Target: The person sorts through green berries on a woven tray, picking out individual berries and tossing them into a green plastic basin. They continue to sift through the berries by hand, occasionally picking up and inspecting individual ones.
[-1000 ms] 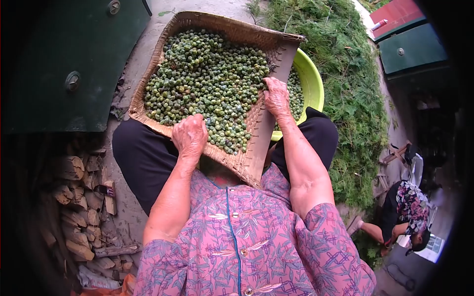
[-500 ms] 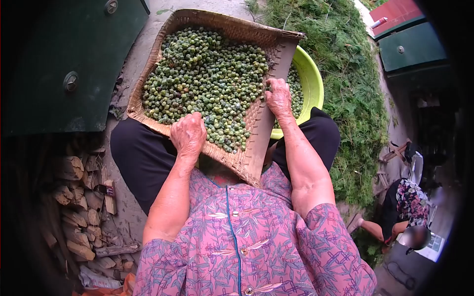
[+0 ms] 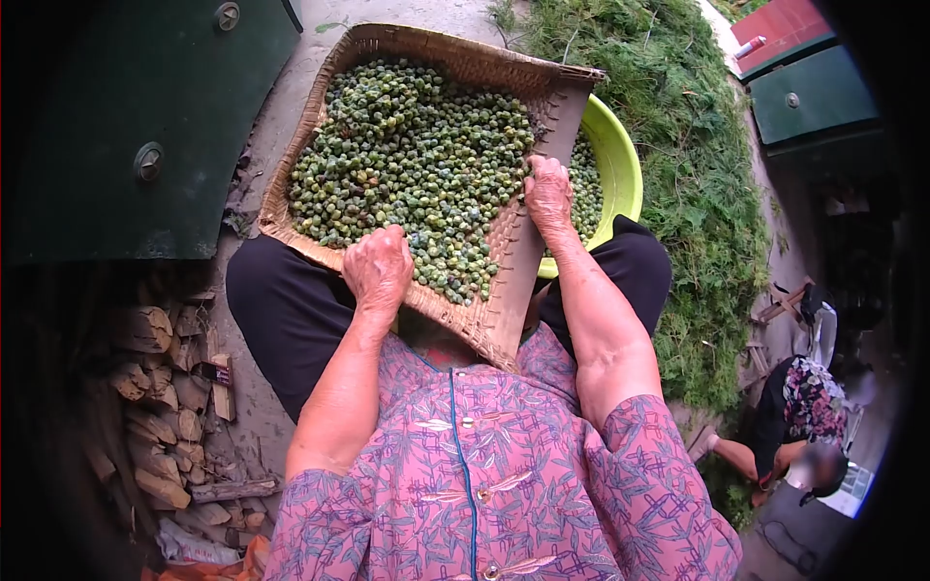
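A woven winnowing basket [image 3: 315, 121] rests tilted across my lap, heaped with small round green fruits [image 3: 412, 165], some of them darker. My left hand [image 3: 378, 269] is closed on its near rim, fingers curled inward beside the fruits. On the other side, my right hand [image 3: 549, 198] grips the flat strip [image 3: 528, 254] along the basket's right edge, its fingertips bent over toward the weave. Partly under that edge stands a yellow-green basin [image 3: 620, 160], which holds more of the same green fruits.
Cut green foliage [image 3: 693, 223] covers the ground on the right. Split firewood [image 3: 155, 416] is stacked at lower left, below a dark green metal panel [image 3: 97, 126]. Another person [image 3: 809, 407] in a floral top is bent over at lower right.
The whole view has shifted slightly, so everything appears a little farther right and lower. Both hands keep their hold on the basket, and the fruits lie much as before.
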The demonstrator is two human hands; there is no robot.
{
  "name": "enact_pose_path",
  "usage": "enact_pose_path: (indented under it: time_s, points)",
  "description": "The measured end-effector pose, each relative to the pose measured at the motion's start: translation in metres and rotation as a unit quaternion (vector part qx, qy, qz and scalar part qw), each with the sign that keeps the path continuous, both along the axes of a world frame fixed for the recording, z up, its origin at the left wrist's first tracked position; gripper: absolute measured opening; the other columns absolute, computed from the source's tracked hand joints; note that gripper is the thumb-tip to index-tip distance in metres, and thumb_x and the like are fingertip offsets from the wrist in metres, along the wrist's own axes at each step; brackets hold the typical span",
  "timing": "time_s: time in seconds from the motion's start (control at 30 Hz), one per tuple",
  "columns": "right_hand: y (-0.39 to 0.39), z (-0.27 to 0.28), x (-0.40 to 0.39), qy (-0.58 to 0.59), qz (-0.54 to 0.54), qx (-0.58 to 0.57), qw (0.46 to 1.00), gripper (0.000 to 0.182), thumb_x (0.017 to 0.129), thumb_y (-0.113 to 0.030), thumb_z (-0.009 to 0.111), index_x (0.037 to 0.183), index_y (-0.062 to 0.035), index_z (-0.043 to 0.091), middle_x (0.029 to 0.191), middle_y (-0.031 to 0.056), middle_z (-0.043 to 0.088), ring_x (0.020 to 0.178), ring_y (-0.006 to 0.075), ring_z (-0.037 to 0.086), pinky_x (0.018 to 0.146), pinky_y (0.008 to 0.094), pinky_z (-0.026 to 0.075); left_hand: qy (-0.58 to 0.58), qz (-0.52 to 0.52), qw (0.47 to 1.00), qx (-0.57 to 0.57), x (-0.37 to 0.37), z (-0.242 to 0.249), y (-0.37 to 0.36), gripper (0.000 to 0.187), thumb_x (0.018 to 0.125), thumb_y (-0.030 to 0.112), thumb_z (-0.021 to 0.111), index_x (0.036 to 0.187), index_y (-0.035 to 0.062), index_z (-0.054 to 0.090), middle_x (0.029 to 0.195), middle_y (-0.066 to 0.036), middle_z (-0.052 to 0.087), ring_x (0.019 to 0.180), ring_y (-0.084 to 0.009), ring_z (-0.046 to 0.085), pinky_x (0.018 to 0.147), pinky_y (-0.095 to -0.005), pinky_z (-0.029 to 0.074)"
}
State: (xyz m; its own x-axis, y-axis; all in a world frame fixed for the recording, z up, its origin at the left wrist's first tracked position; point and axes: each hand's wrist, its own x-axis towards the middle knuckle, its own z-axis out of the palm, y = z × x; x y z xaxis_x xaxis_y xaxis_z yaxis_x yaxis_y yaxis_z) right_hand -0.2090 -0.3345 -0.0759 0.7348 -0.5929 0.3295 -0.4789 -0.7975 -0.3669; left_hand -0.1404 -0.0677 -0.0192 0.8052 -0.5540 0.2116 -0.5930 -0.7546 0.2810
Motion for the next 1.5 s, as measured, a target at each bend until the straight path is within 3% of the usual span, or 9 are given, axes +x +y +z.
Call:
enact_pose_path:
  time_s: [0.23,0.47,0.67,0.8,0.93,1.13,1.27,1.33,1.5]
  points:
    - [-0.002,0.007,-0.004,0.034,0.002,0.027,0.999,0.022,0.073,-0.007,0.059,0.095,-0.0077,0.058,0.092,0.014,0.057,0.091,0.0321,0.055,0.08,0.0427,0.046,-0.008,-0.004,1.0,0.001,0.001,-0.003,0.0,0.008,0.076,0.014,0.062,0.07,0.0084,0.061,0.068,-0.008,0.062,0.067,-0.0271,0.062,0.061,-0.0407,0.049]
    - [-0.024,0.021,-0.036,-0.004,-0.132,0.049,0.99,0.023,0.073,-0.003,0.058,0.095,-0.0084,0.062,0.097,0.0125,0.057,0.096,0.0316,0.054,0.085,0.0412,0.044,0.015,0.002,1.0,0.009,0.001,-0.001,0.0,0.008,0.076,0.015,0.062,0.071,0.0081,0.062,0.07,-0.008,0.064,0.07,-0.0274,0.063,0.063,-0.0404,0.049]
    - [0.0,0.031,-0.042,0.083,0.015,0.155,0.984,0.021,0.072,-0.009,0.063,0.092,-0.011,0.067,0.093,0.0131,0.059,0.094,0.031,0.057,0.083,0.0402,0.046,0.024,0.004,1.0,0.012,0.0,0.0,0.0,0.007,0.076,0.015,0.062,0.073,0.0082,0.063,0.072,-0.009,0.064,0.071,-0.0274,0.063,0.065,-0.0407,0.049]
    - [0.009,0.025,-0.04,0.173,0.023,0.106,0.979,0.016,0.074,-0.016,0.066,0.088,-0.0096,0.065,0.093,0.0144,0.059,0.093,0.0322,0.058,0.08,0.0415,0.048,0.021,0.005,1.0,0.018,0.0,0.001,0.0,0.008,0.076,0.015,0.061,0.073,0.0086,0.063,0.072,-0.009,0.064,0.07,-0.0274,0.063,0.065,-0.0407,0.05]
    - [0.016,0.029,-0.024,0.088,-0.002,0.132,0.987,0.02,0.076,-0.018,0.066,0.094,-0.0093,0.063,0.094,0.0145,0.059,0.092,0.0323,0.058,0.079,0.0427,0.048,0.019,0.005,1.0,0.012,0.001,-0.001,0.0,0.007,0.076,0.015,0.062,0.072,0.0086,0.063,0.072,-0.009,0.064,0.069,-0.0272,0.063,0.064,-0.0404,0.05]
    - [0.023,0.023,-0.018,0.137,-0.008,0.07,0.988,0.02,0.074,-0.018,0.066,0.089,-0.0061,0.061,0.092,0.0163,0.059,0.09,0.0331,0.059,0.078,0.0429,0.048,0.0,-0.003,1.0,0.004,0.001,-0.003,0.001,0.007,0.075,0.014,0.063,0.071,0.0088,0.062,0.069,-0.008,0.063,0.068,-0.0264,0.063,0.062,-0.0404,0.049]
    - [0.003,0.039,-0.024,0.077,-0.128,0.077,0.986,0.02,0.075,-0.019,0.064,0.092,-0.0089,0.063,0.093,0.0144,0.059,0.09,0.032,0.058,0.079,0.0417,0.047,-0.005,-0.001,1.0,-0.005,0.001,-0.004,0.001,0.007,0.075,0.014,0.063,0.07,0.0089,0.061,0.068,-0.008,0.062,0.067,-0.0265,0.063,0.061,-0.0405,0.049]
    - [-0.008,0.036,-0.03,0.079,-0.16,-0.029,0.983,0.023,0.074,-0.015,0.065,0.096,-0.0108,0.064,0.098,0.0122,0.058,0.094,0.0305,0.056,0.084,0.0401,0.045,-0.006,-0.001,1.0,-0.005,0.001,-0.002,0.0,0.007,0.075,0.014,0.063,0.07,0.0088,0.061,0.068,-0.008,0.062,0.067,-0.0266,0.063,0.061,-0.0405,0.049]
    - [-0.008,0.022,-0.018,0.029,0.002,0.001,1.0,0.027,0.072,-0.009,0.066,0.099,-0.0125,0.064,0.103,0.0084,0.058,0.097,0.0297,0.053,0.086,0.0398,0.044,0.05,0.006,0.998,0.032,0.002,-0.002,0.001,0.009,0.08,0.018,0.059,0.081,0.0107,0.064,0.078,-0.008,0.066,0.075,-0.0275,0.063,0.067,-0.0411,0.048]
